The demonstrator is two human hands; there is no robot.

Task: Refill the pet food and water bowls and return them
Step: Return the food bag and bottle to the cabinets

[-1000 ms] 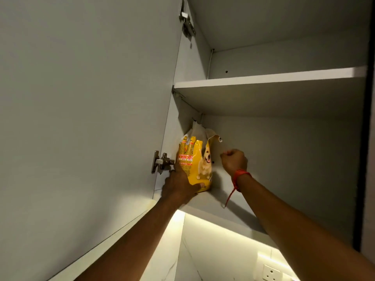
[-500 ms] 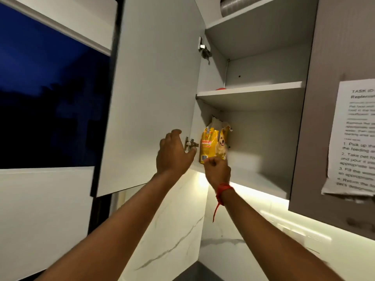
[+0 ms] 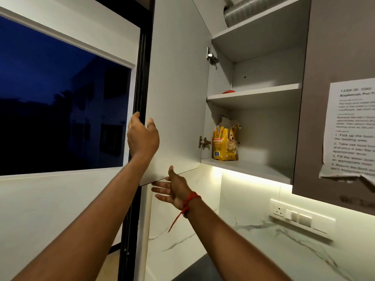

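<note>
Cabinet door stood wide open, left hand grip clasped its free edge, right hand grip spread apart under lower edge

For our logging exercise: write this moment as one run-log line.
left hand: grips white cabinet door edge | right hand: open below door | yellow dog-picture food bag: upright on lower shelf, unheld
</note>
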